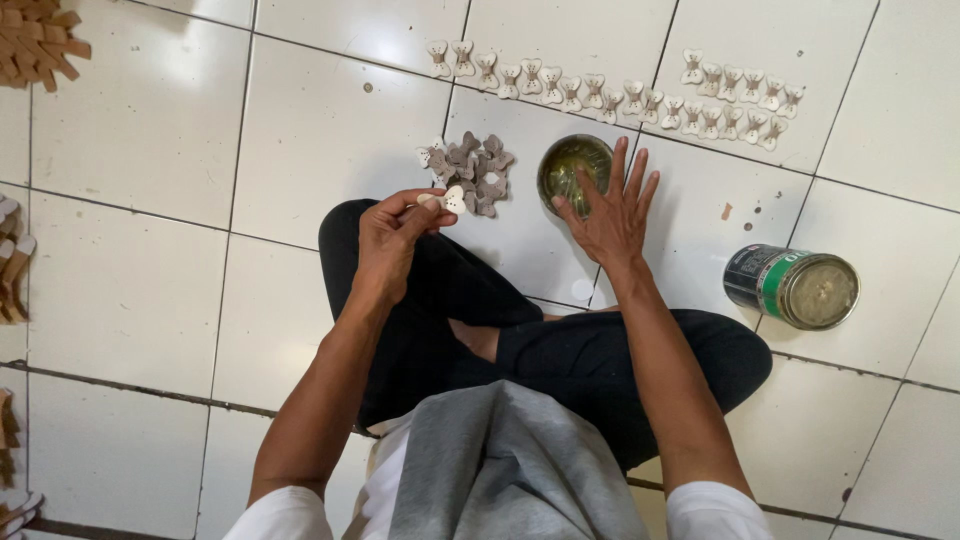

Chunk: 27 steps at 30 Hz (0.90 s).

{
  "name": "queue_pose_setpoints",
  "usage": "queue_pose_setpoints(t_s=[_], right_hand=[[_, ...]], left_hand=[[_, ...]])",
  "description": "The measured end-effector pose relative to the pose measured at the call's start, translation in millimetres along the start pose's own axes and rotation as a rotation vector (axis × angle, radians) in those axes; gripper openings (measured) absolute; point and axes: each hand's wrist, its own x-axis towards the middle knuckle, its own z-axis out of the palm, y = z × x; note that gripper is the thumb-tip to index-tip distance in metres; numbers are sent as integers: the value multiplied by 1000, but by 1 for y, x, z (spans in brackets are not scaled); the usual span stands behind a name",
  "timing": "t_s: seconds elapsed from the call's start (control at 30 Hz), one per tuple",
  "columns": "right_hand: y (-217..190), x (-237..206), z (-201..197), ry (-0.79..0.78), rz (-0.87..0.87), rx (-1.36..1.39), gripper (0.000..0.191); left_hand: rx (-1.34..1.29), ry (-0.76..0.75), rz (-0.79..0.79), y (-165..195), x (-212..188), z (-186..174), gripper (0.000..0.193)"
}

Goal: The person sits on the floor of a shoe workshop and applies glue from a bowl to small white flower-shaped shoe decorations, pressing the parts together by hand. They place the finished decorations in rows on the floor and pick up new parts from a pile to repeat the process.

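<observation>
Landmark: small open tin (575, 168) w/ yellowish glue, on white tile floor (300, 130) in front of your crossed legs.

Your left hand (388, 238): left of tin, fingers pinching 1 pale bow-shaped piece (446, 200).

Your right hand (610, 205): fingers spread, index tip dipping at tin rim, holds nothing.

Pile of grey-brown bow pieces (470, 172): just left of tin.

Row of pale bow pieces (620, 95): beyond tin, laid in line.

Green can (792, 285): right of tin, on its side, well apart.

Tan pieces (40, 45): far left of tin, at frame corner.
</observation>
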Motion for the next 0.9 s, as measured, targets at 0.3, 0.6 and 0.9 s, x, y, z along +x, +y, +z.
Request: queue_pose_setpoints(t_s=[0.3,0.6,0.9], right_hand=[[0,19,5,-12,-3,-7,67],[-10,-38,-8,4,-63,143,28],[-87,-93,-83,414,-393,324,34]], left_hand=[[-22,-26,-43,-5,3,9,22],[-93,-113,44,1,0,32,26],[-137,-199,166,3,-22,55,29]])
